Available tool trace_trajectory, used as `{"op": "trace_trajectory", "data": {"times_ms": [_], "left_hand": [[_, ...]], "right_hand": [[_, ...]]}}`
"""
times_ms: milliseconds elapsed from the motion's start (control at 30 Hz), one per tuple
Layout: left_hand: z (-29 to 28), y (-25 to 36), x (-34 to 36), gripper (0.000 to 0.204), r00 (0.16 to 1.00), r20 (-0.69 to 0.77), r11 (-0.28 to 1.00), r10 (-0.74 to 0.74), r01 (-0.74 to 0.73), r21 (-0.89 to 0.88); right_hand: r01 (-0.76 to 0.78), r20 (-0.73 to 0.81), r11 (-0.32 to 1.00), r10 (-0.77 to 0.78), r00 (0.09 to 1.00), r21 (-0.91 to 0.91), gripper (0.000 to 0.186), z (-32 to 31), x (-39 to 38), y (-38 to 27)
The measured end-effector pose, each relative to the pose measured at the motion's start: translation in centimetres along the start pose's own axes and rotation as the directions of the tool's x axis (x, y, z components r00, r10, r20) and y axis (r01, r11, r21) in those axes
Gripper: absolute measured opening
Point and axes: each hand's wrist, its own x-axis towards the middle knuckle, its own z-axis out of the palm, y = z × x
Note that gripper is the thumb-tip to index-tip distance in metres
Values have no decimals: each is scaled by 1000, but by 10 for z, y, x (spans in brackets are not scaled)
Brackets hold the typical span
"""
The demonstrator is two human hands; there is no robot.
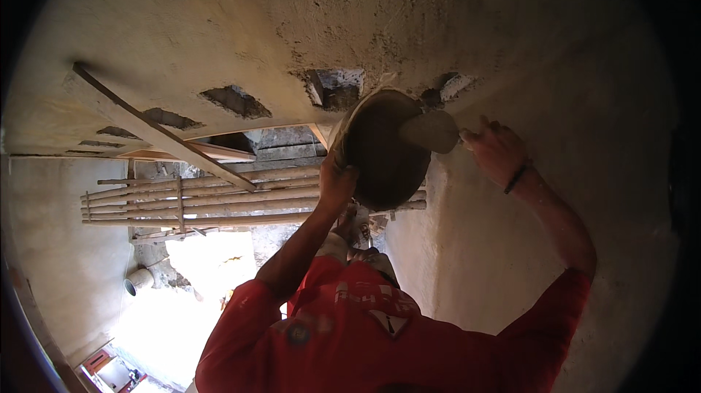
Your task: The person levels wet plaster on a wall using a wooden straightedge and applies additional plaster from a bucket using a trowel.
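Observation:
My left hand (338, 181) grips the side of a round, dark pan (383, 170) with a pale rim, its fingers curled at the left edge. My right hand (493, 146) is closed on the handle of a trowel (432, 130), whose broad, pale blade reaches over the upper right of the pan. The pan sits just below two rough recesses (339, 90) in the plastered wall (365, 20). What the pan contains is too dark to tell.
A leaning wooden plank (164, 130) crosses the left side, near more wall recesses (234, 101). Horizontal bamboo poles (204, 199) lie beyond my left arm. A pipe (139, 282) and bright ground show lower left. Plastered walls (58, 247) rise at both sides.

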Motion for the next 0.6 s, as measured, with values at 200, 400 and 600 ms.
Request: {"op": "trace_trajectory", "data": {"times_ms": [200, 400, 600], "left_hand": [[18, 37, -2, 64, 952, 1, 928, 305, -297, 224], [15, 50, -5, 62, 989, 40, 952, 144, -150, 267], [-1, 42, 0, 52, 997, 41, 968, 65, -54, -245]], "right_hand": [[-33, 154, 997, 21, 988, 77, 18, 73, 27, -44], [-107, 187, 784, -13, 982, 611, 34, 112, 10, -56], [-22, 3, 665, 29, 1000, 746, 40, 91, 5, -50]]}}
